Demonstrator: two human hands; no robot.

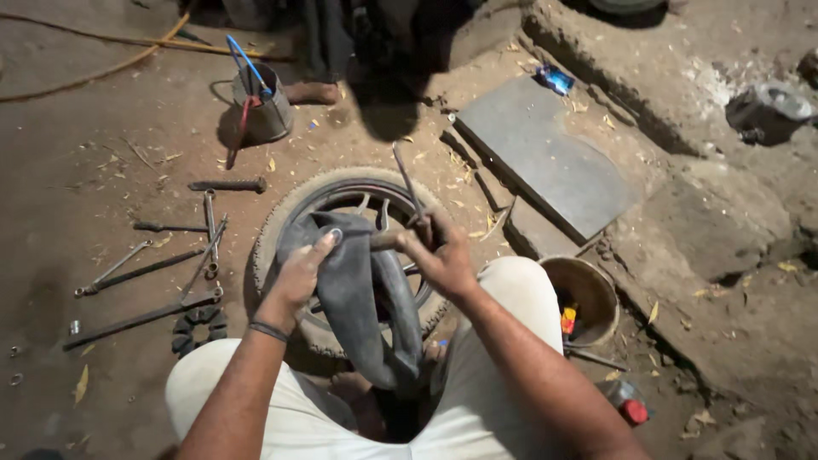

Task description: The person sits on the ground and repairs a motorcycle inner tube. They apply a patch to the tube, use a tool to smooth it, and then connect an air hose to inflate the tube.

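Both hands [298,273] [439,255] gripping inner tube [358,290], wheel [281,213] beneath, wrenches [153,264] leftward

Wheel [354,255] lies on the ground [102,111] at centre, inner tube [354,290] draped over it, between the knees. Left hand [298,277] on the tube at 9 o'clock, right hand [439,255] on it at 3. Wrenches and rods [162,273] spread at 9 o'clock of the wheel. Bucket [264,106] with tools in it at 11. Flat slab [545,158] at 2. Bowl [584,298] at 4, bottle [626,405] beyond at 5.
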